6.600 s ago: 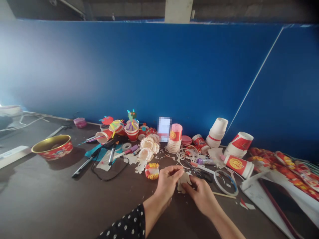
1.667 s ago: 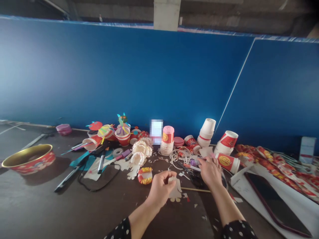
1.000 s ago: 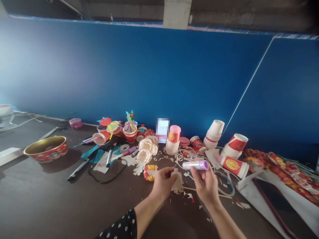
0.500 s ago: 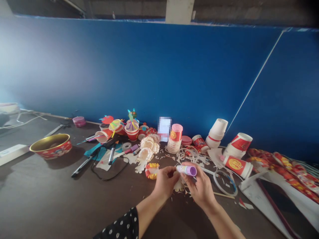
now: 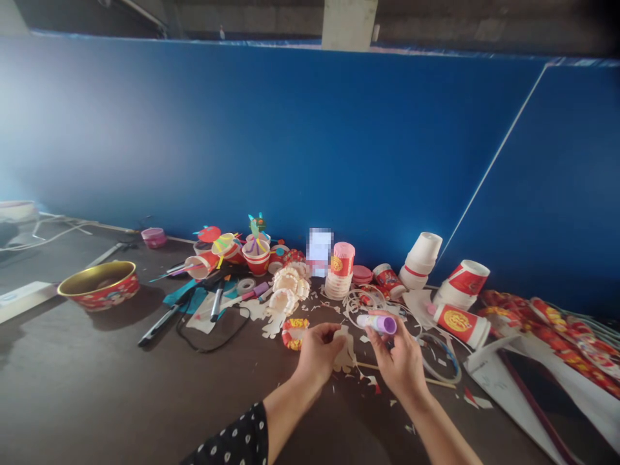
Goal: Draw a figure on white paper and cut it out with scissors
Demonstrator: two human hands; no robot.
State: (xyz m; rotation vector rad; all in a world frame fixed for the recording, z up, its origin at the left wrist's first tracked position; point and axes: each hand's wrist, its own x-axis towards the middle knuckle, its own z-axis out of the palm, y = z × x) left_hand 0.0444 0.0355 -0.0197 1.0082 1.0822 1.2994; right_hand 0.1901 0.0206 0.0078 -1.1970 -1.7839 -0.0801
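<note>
A purple-and-white glue stick (image 5: 378, 323) is gripped in my right hand (image 5: 401, 363), its purple end pointing toward me and to the right. My left hand (image 5: 316, 355) pinches a pale paper cut-out (image 5: 345, 350) with a wavy edge, just above the table. A gap separates the glue stick from the paper. Beside my left fingers lies a red-and-yellow paper ring (image 5: 292, 334). Behind it, several white scalloped paper pieces (image 5: 285, 290) are heaped together.
A stack of paper cups (image 5: 338, 284) stands ahead, with more cups (image 5: 462, 323) to the right. A gold-lined bowl (image 5: 99, 290), a marker (image 5: 217, 303) and a utility knife (image 5: 157, 325) lie left. A phone (image 5: 557, 400) is at right. Paper scraps litter the middle.
My right hand has moved right with the glue stick, away from my left hand. More of the paper cut-out in my left hand now shows.
</note>
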